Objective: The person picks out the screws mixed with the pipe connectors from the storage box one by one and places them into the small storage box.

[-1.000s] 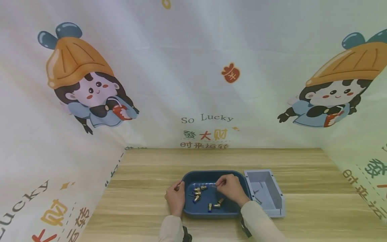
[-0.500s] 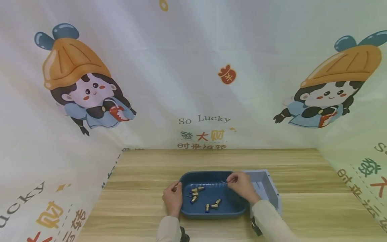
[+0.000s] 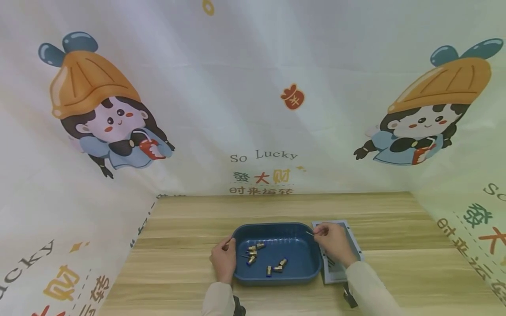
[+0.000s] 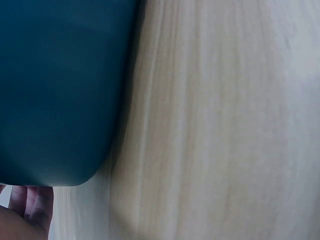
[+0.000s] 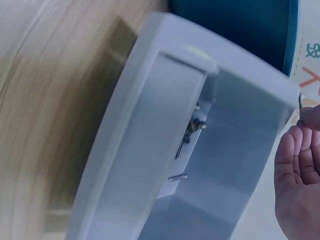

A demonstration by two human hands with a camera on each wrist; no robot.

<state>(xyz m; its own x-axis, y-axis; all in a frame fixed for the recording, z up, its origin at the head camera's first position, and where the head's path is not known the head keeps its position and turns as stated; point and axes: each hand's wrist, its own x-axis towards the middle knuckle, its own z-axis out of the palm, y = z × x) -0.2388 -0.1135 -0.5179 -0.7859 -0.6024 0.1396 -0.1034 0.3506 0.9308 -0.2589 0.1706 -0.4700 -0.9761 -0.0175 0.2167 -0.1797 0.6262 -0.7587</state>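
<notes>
My right hand (image 3: 335, 241) pinches a small metal screw (image 5: 301, 103) between thumb and fingertip, over the grey bin (image 3: 336, 276) near the side it shares with the blue tray. At the left end of the dark blue tray (image 3: 298, 254), my left hand (image 3: 223, 260) grips the rim; its fingers (image 4: 42, 204) lie against the outer wall in the left wrist view. Inside the tray are several brass fittings (image 3: 278, 268) with blue ends, in two loose groups. A thin screw (image 3: 243, 256) lies beside the left group.
Within the grey bin several small screws (image 5: 191, 129) lie on the floor, seen best in the right wrist view. Tray and bin stand side by side on a wood-grain table (image 3: 178, 228). A printed cloth (image 3: 221, 109) hangs around the back and sides.
My right hand has moved right with the screw, from over the tray to over the grey bin. My left hand keeps its grip on the tray rim. The head view has shifted slightly.
</notes>
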